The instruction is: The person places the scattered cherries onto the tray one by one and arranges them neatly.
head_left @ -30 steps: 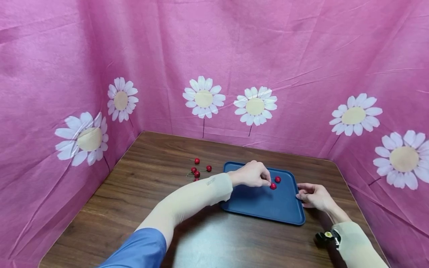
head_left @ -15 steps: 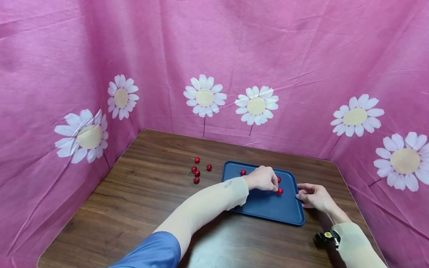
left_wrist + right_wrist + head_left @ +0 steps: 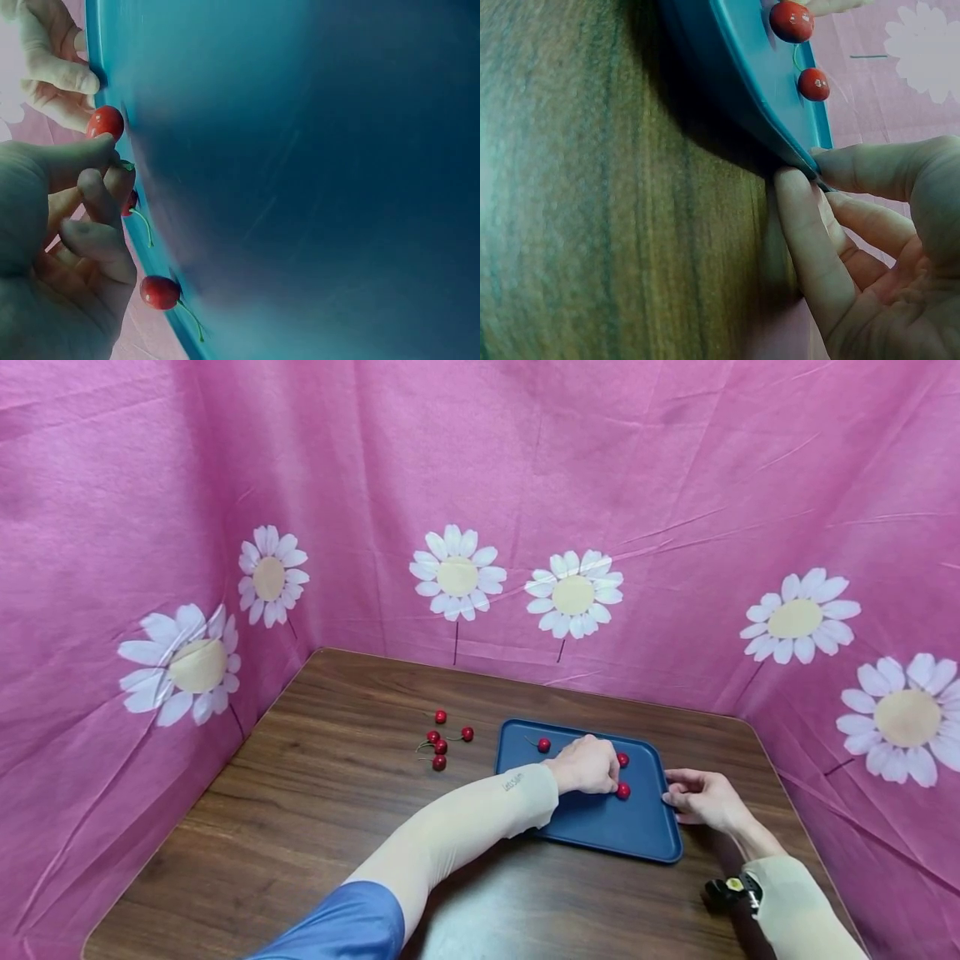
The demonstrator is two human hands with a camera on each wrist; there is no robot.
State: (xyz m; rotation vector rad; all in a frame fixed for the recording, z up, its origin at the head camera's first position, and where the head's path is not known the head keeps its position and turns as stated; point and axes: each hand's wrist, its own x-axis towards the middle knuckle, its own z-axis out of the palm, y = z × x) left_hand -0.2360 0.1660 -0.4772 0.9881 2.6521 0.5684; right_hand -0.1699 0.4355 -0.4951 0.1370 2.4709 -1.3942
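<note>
My left hand is over the blue tray, thumb and finger pinching a red cherry near its stem. That cherry sits low over the tray's right half, the stem mostly hidden by the fingers. Two more cherries lie in the tray along its far side: one at the far left, stem showing, and one at the right, just beyond the held cherry. At the tray's right edge, my right hand grips the rim between thumb and fingers.
Several loose cherries with stems lie on the brown wooden table, left of the tray. A pink curtain printed with white daisies surrounds the table's back and sides. A black device is strapped at the right wrist.
My left hand has moved right and slightly nearer with the pinched cherry, then lowered a little. The tray's far-left cherry has come into sight. My right hand stays on the rim.
</note>
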